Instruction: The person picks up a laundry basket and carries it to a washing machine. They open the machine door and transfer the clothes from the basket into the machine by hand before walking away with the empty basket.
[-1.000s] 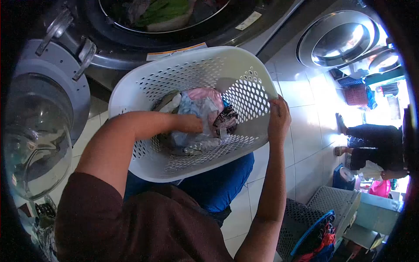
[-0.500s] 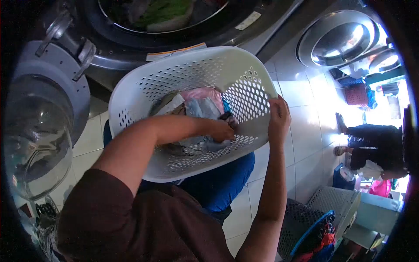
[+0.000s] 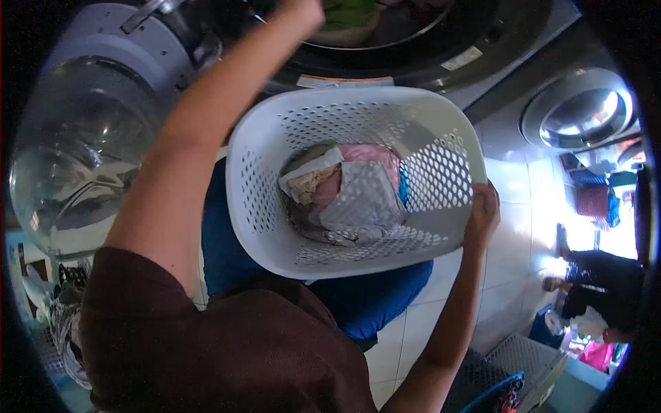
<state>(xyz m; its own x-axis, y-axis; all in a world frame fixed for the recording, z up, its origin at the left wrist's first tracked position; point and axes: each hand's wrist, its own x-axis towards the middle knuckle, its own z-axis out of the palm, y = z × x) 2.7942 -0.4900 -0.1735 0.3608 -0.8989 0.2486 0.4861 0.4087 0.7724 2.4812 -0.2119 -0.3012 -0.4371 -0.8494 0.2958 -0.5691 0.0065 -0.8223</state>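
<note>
A white perforated laundry basket (image 3: 242,227) rests over dark blue cloth that looks like my trouser legs. My right hand (image 3: 483,213) is closed round its right rim. Inside lie a light grey patterned cloth (image 3: 365,193), a pink cloth (image 3: 372,153) and some beige and white pieces. My left hand (image 3: 303,12) is up at the mouth of the front-loading washing machine (image 3: 496,41), cut by the top edge of the view. Its fingers do not show, nor anything it may hold. Green laundry (image 3: 348,14) shows in the drum.
On the left the round glass door (image 3: 89,151) hangs open. Another front-loading machine (image 3: 578,110) stands to the right. A person in dark clothes (image 3: 595,282) is at the far right, near a grey perforated basket (image 3: 527,358) on the tiled floor.
My left hand has left the clothes in the basket and risen to the machine's opening. My right hand keeps hold of the rim. The view has shifted, so things appear farther right.
</note>
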